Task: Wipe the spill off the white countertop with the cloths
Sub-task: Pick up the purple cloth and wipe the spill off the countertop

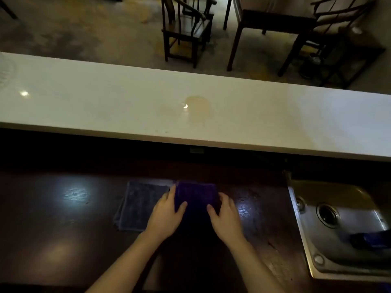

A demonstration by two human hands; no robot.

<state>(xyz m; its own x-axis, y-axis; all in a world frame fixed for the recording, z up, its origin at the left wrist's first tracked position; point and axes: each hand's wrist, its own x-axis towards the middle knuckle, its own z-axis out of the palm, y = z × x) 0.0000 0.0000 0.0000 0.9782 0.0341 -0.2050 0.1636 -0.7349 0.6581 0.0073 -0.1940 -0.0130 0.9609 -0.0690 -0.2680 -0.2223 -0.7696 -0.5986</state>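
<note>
Both hands — left hand (pixel 166 214), right hand (pixel 225 216) — have their fingers clamped on a purple cloth (pixel 195 195) beside a grey cloth (pixel 140 206). The spill (pixel 197 107) sits on the white table (pixel 105 102) — untouched.

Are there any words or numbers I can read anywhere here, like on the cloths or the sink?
None can be read.
Small dark plate under the white countertop's front edge: too blurred to read, if it holds text at all.
Purple cloth, grey-blue cloth, metal sink: no lettering visible.

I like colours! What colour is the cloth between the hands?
Dark purple folded cloth, seen in the head view.
</note>
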